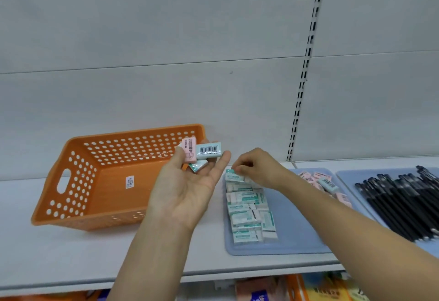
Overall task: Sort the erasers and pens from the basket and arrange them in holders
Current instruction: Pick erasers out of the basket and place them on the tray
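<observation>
My left hand (187, 189) is palm up in front of the orange basket (78, 182) and holds a pink eraser (189, 151), a pale blue eraser (209, 150) and a white-green eraser (198, 166) on its fingers. My right hand (256, 167) pinches a white-green eraser (234, 176) at the far end of the eraser pile (249, 212) on the blue tray (292, 229). Pink and blue erasers (320, 182) lie on the tray's right side. Black pens (403, 203) fill a second blue tray (344, 177) at right. The basket looks bare inside.
All stands on a white shelf (71, 253) against a white back panel with a slotted upright (306, 67). Below the shelf edge, coloured packages (297, 288) show on a lower level.
</observation>
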{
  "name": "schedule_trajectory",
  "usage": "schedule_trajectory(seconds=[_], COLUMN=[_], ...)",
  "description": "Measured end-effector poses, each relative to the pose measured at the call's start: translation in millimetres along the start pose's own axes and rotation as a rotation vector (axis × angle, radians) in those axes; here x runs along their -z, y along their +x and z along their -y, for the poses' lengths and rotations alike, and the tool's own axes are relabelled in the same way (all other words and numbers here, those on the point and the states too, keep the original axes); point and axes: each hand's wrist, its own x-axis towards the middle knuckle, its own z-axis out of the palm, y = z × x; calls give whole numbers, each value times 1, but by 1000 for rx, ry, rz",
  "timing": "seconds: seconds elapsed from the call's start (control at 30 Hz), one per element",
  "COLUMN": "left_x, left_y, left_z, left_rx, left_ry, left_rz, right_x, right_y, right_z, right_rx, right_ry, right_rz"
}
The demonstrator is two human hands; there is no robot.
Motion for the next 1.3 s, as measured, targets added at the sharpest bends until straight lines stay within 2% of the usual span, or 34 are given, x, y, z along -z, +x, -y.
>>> schedule_trajectory(seconds=[0.13,0.23,0.27,0.33,0.4,0.43,0.5,0.6,0.7,0.83,1.0,1.17,1.3], left_x=[1,0,-1,-5,-8,-9,-11,-13,-14,-9,-3,18,31], left_y=[-8,-13,-14,-14,-11,-9,-2,10,21,29,33,35,40], left_z=[2,10,14,25,38,46,60,85,110,141,172,192,196], left_rx=[-9,14,25,49,68,79,133,232,275,318,390,310,250], left_ry=[4,-6,-8,9,35,47,60,69,129,289,316,530,585], left_rz=[-4,25,29,40,27,19,42,76,72,71,46,31,-43], right_x=[-8,-5,-3,7,23,30,43,61,77,95,91,87,72], right_y=[4,-5,-11,-29,-52,-64,-84,-100,-114,-130,-148,-166,-176], right_z=[-8,-8,-4,11,28,34,44,39,27,1,-29,-57,-69], right_rx=[7,54,63,71,132,177,248,171,58,-11,-74,-187,-264], right_ry=[-159,-210,-123,260,574,621,511,156,100,11,-166,-242,-425], right_rz=[29,-86,-171,-330,-391,-390,-376,-337,-325,-391,-267,-312,-154])
